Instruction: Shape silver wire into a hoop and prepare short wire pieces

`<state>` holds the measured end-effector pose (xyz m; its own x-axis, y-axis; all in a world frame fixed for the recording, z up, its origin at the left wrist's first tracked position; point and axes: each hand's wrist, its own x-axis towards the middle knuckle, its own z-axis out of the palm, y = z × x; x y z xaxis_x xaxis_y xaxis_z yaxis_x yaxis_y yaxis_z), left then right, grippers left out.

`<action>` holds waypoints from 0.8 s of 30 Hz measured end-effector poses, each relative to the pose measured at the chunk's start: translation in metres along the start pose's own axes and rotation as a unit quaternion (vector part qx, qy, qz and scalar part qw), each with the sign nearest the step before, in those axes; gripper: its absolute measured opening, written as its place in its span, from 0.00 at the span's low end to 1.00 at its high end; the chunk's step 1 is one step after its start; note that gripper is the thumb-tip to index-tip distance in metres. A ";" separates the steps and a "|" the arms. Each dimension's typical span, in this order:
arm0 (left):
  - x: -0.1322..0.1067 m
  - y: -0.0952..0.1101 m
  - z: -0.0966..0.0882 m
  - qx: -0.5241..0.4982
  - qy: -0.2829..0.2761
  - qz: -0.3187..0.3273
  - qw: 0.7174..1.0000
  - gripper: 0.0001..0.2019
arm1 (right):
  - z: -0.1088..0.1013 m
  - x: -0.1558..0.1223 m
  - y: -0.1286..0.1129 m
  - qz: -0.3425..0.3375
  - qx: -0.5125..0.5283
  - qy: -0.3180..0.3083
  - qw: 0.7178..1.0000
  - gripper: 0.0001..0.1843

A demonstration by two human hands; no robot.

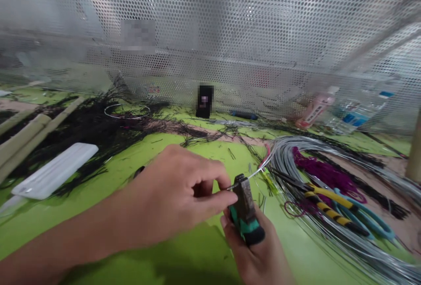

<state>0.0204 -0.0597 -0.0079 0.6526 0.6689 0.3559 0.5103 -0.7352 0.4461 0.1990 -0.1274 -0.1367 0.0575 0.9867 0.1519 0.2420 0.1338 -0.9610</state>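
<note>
My left hand (177, 193) pinches a thin silvery wire (254, 173) between thumb and forefinger, over the middle of the green work surface (164, 261). In my right hand (263, 252) is a pair of pliers (244, 204) with dark metal jaws and green-and-black grips. The wire crosses at the tip of the jaws and runs up to the right, toward a large coil of grey wire (279, 147). Whether the jaws are fully closed on it cannot be made out. My left fingertips are right beside the jaws.
Yellow-and-black pliers (332, 212) and blue-handled scissors (378, 223) lie on the coil, near purple cord (320, 169). Black strands (88, 129) and a white plastic piece (55, 171) are at left. A phone (204, 101), bottles (315, 108) and a perforated metal panel (230, 26) stand behind.
</note>
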 end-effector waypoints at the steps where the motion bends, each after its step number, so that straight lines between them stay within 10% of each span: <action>1: -0.003 0.002 0.003 0.067 0.028 0.053 0.996 0.12 | 0.001 0.000 -0.001 0.005 -0.001 0.005 1.000 0.10; 6: -0.019 0.010 0.023 0.372 0.182 0.246 0.876 0.12 | 0.003 0.001 -0.001 -0.020 -0.013 -0.016 1.000 0.06; 12: -0.013 0.014 0.025 0.056 0.137 -0.023 0.989 0.05 | 0.000 -0.002 0.003 -0.010 -0.012 -0.018 1.000 0.06; 16: -0.009 0.020 0.014 -0.198 0.138 -0.127 0.962 0.21 | -0.001 -0.004 0.000 0.005 -0.017 0.007 1.000 0.06; 20: -0.012 0.025 0.016 -0.156 0.199 -0.132 0.958 0.26 | 0.001 -0.004 -0.003 0.006 -0.018 0.020 1.000 0.07; 24: -0.016 0.017 0.027 -0.023 0.226 -0.034 0.973 0.06 | -0.002 0.000 -0.003 0.002 0.005 -0.007 1.000 0.08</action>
<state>0.0337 -0.0855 -0.0280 0.3002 0.7039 0.6438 0.5116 -0.6884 0.5142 0.2000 -0.1277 -0.1333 0.0445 0.9886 0.1441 0.2317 0.1301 -0.9640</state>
